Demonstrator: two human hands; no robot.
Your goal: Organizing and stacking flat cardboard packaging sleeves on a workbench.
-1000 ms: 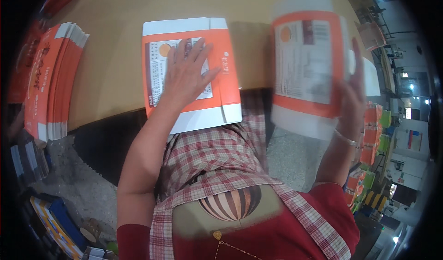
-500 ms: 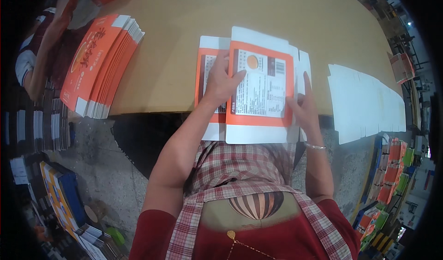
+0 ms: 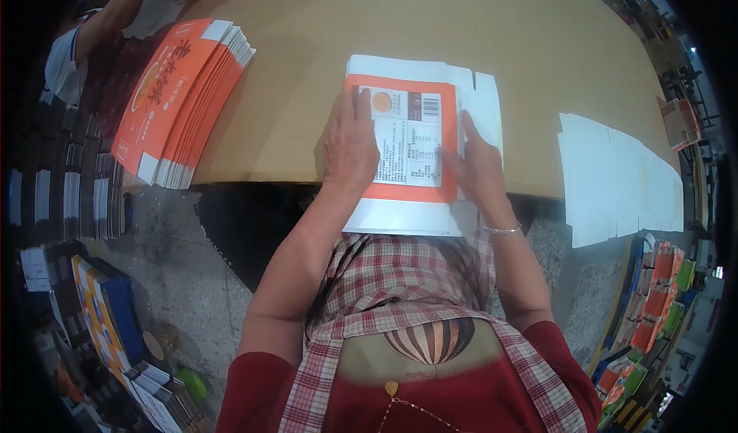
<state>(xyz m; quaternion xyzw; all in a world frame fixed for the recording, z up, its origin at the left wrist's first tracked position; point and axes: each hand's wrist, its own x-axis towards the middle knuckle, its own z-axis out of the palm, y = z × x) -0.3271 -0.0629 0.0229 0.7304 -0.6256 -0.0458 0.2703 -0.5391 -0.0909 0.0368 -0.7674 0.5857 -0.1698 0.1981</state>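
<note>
Flat printed cartons (image 3: 403,209), orange and white with a text panel and a small round picture, lie one on another at the table's near edge, partly overhanging it. My left hand (image 3: 352,150) presses along their left side, its fingers pointing away from me. On the other side, my right hand (image 3: 478,168) holds the cartons, thumb over the orange border and fingers along the white flap (image 3: 480,99). Between them, the two hands keep the cartons nearly lined up. How far my fingers reach underneath is hidden.
A leaning stack of orange cartons (image 3: 181,99) stands at the left of the brown table (image 3: 477,18). White flat sheets (image 3: 615,183) overhang its right edge. Another person's arm (image 3: 115,18) reaches in at the far left. Stacked goods (image 3: 653,295) stand at the lower right.
The upper carton has shifted left and now covers the one beneath it. My left hand has moved from the carton's face to its left side; my right hand has moved left.
</note>
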